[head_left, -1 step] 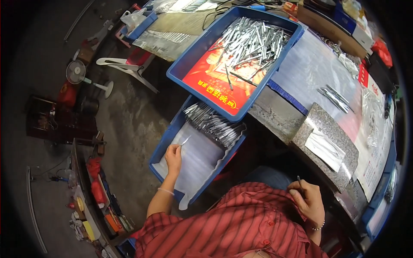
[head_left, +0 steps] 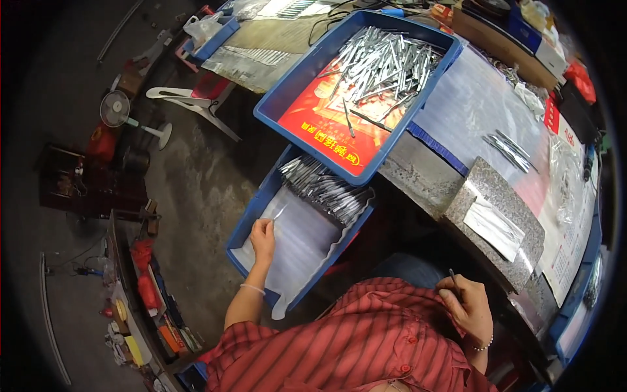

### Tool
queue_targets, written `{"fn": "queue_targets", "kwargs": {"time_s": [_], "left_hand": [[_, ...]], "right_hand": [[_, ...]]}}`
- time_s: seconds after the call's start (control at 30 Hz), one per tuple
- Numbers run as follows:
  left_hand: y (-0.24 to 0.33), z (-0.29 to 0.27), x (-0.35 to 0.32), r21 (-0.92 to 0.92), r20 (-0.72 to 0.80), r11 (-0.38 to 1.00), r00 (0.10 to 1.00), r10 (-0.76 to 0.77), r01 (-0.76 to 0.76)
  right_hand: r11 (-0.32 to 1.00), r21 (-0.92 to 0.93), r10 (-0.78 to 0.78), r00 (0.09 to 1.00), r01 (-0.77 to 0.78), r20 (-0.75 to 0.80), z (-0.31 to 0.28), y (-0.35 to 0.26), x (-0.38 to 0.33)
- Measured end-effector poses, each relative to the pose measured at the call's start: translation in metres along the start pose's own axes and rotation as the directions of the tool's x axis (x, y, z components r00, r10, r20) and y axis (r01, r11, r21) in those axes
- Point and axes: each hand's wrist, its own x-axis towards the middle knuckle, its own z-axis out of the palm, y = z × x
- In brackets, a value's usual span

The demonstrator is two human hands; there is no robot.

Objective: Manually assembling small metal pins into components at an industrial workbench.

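My left hand (head_left: 262, 240) reaches over the lower blue tray (head_left: 302, 295), its fingertips pinched on a slim shiny metal piece (head_left: 279, 213). This tray is lined with a pale sheet (head_left: 297, 251). Toward its far end lie rows of slim metal pieces (head_left: 323, 189), partly hidden under the upper tray. Close to my body on the right, my right hand (head_left: 469, 308) is closed around a thin dark metal piece (head_left: 452, 276), whose tip sticks up past the fingers; the rest is hidden in the grip.
An upper blue tray (head_left: 274, 124) holds a heap of loose metal pieces (head_left: 385, 65) over red printed card. On the bench, a granite slab (head_left: 483, 176) bears a folded white cloth (head_left: 493, 228); a small bunch of metal pieces (head_left: 509, 150) lies beyond. A white fan (head_left: 116, 109) stands far left.
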Motion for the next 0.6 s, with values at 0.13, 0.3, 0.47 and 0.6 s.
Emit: {"fn": "queue_targets", "kwargs": {"time_s": [0.13,0.3,0.47,0.6], "left_hand": [[-0.037,0.014,0.015,-0.019,-0.09,0.99,0.986,-0.141,0.14],[-0.04,0.026,0.028,0.102,-0.132,0.994,0.991,-0.023,0.037],[-0.021,0.017,0.027,0.279,-0.109,0.96,0.992,0.057,-0.024],[-0.001,0.011,0.024,0.278,-0.13,0.954,0.989,-0.073,0.107]], "right_hand": [[0.998,-0.057,0.028,0.998,-0.024,0.059,0.003,-0.002,0.0],[0.991,-0.129,-0.008,0.995,0.02,0.096,0.009,-0.01,0.007],[0.986,-0.137,-0.082,0.989,0.098,0.121,0.018,-0.003,0.016],[0.978,-0.165,-0.099,0.978,0.13,0.186,0.016,-0.01,0.022]]}}
